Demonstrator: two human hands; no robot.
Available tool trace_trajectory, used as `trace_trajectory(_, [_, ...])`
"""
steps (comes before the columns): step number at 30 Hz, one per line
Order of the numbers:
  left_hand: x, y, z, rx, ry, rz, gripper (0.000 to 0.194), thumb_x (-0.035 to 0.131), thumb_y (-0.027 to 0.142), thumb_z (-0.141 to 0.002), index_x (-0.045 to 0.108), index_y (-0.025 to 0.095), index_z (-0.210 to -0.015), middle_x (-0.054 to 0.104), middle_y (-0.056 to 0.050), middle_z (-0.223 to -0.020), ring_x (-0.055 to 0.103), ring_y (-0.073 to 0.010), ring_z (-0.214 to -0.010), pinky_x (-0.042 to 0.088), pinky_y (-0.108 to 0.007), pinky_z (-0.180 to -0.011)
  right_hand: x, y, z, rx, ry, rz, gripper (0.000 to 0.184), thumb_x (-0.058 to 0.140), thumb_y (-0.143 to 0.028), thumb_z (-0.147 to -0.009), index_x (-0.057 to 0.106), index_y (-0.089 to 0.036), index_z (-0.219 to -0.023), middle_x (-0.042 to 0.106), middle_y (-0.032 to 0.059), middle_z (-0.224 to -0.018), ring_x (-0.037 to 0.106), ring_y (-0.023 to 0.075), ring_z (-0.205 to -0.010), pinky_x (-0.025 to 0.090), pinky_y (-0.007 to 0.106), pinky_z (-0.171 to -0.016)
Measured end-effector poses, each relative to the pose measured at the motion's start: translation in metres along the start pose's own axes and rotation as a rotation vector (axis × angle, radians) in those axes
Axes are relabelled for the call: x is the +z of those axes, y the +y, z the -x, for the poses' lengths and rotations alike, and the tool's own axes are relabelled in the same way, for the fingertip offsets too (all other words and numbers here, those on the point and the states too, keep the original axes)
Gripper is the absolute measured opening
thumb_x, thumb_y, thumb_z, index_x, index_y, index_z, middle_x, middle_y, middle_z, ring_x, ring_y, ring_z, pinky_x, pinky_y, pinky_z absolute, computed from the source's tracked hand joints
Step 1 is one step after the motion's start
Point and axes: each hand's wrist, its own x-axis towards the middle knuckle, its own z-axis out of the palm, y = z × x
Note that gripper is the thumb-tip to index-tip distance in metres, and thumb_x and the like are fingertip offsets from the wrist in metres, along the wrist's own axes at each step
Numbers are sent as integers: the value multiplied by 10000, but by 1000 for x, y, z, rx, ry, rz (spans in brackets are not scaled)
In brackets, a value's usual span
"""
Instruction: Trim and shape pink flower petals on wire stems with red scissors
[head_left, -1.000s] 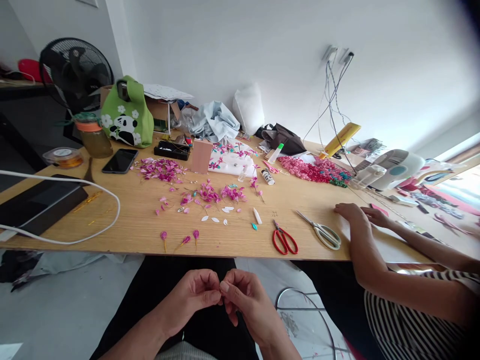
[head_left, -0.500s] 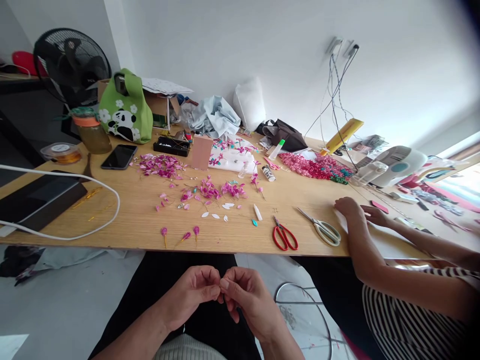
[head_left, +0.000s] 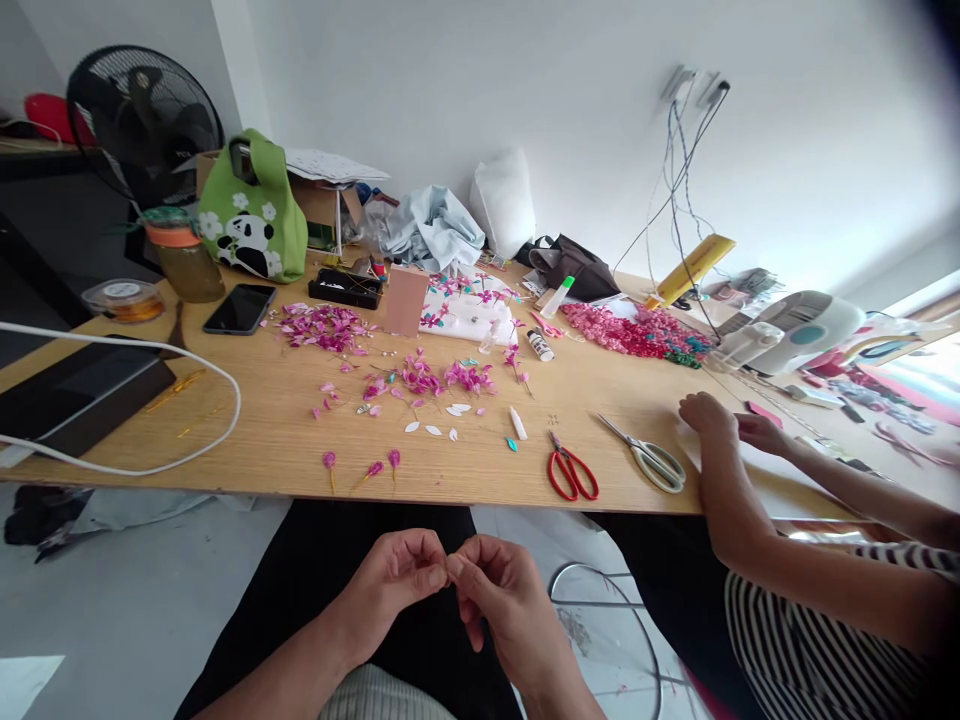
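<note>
Fingers (head_left: pixel 431 578) of the left hand (head_left: pixel 390 590) and right hand (head_left: pixel 501 590) are pinched together, tip against tip, above the lap; whatever small thing they may clamp is too hidden to tell. Meeting this way, they probably let each hand steady the other for fine work.

Beyond them, on the desk (head_left: pixel 465 485), a pile of petals (head_left: pixel 322 328) lies heaped at the left, too many to count. Nearer the edge are three buds (head_left: pixel 328 461) on gold stems, set apart, likely so they don't tangle and stay within reach. Next come white leaves (head_left: pixel 433 430): three lie singly, with an overlapping group just behind that I can't count. One teal leaf (head_left: pixel 511 445) lies beside one tube (head_left: pixel 518 423). One pair of red snips (head_left: pixel 573 470) and one pair of scissors (head_left: pixel 649 458) have their handles toward the edge, presumably for easy picking up. At the far right rest a co-worker's two hands (head_left: pixel 705 412).
</note>
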Motion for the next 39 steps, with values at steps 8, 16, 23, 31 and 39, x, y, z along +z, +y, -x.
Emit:
trace_trajectory(8, [7,1,-4,57,-43,231,200,704,322,-771,652,143,-698,597,-30,-704,576,-167,-674,419,-310,-671,5,-8,-6,52,-53,-195,384,790,-425,-666,550,-133,-607,519,-31,-471,397,41,-339,295,118,-264])
trace_trajectory(16, [4,-2,-6,86,29,246,211,738,301,-740,654,143,-628,556,-14,-653,545,-148,-632,411,-299,-644,6,-2,-11,54,-57,-213,391,791,-425,-674,542,-131,-609,517,-31,-453,363,27,-313,275,110,-257])
trace_trajectory(23, [-2,-3,-7,86,19,200,235,745,348,-728,653,151,-640,548,-14,-659,521,-159,-677,393,-306,-670,2,-7,-12,-86,-45,15,485,635,-586,-781,627,-108,-694,554,26,-589,503,96,-497,359,120,-310])
trace_trajectory(31, [-4,-8,-5,96,9,200,214,741,341,-737,667,155,-662,548,-12,-671,512,-148,-676,379,-302,-676,-3,-3,-8,-48,-81,-120,404,687,-501,-781,609,-113,-703,539,9,-601,480,78,-487,364,122,-334])
trace_trajectory(39, [-5,-10,-4,80,4,179,173,710,311,-769,676,154,-703,562,-20,-676,530,-158,-705,393,-306,-707,1,0,-10,-55,-41,-166,336,734,-412,-751,579,-123,-679,505,-30,-513,423,53,-411,307,118,-321])
